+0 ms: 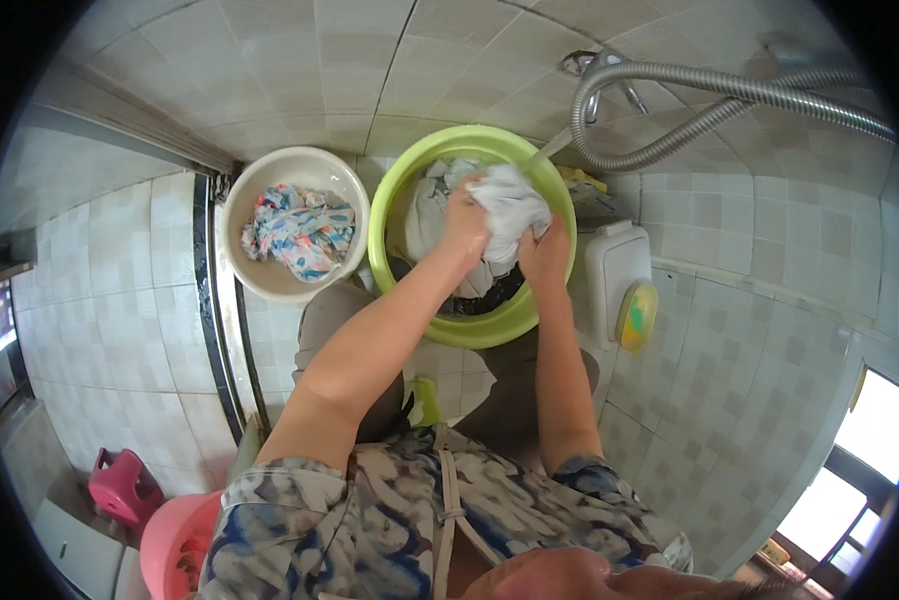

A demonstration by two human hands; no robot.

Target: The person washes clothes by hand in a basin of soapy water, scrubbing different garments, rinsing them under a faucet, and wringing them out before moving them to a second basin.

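Observation:
Both of my hands are closed on a wet-looking white cloth garment [510,208], bunched up over a lime-green tub [381,262]. My left hand [466,222] grips its left side, and my right hand [546,250] pinches its lower right edge. More laundry lies in the tub underneath: a pale grey cloth [424,220] at the left and a dark cloth [494,296] near the front. A stream of water [549,150] runs from the wall tap [597,88] toward the tub's far right side, beside the white garment. My hands hide part of the tub's contents.
A cream basin [237,262] with a colourful patterned cloth [304,228] stands left of the tub. A metal hose [659,72] loops from the wall. To the right are a white container [619,262] and a yellow-green dish [637,314]. Pink basin [164,545] and stool [124,485] lie lower left.

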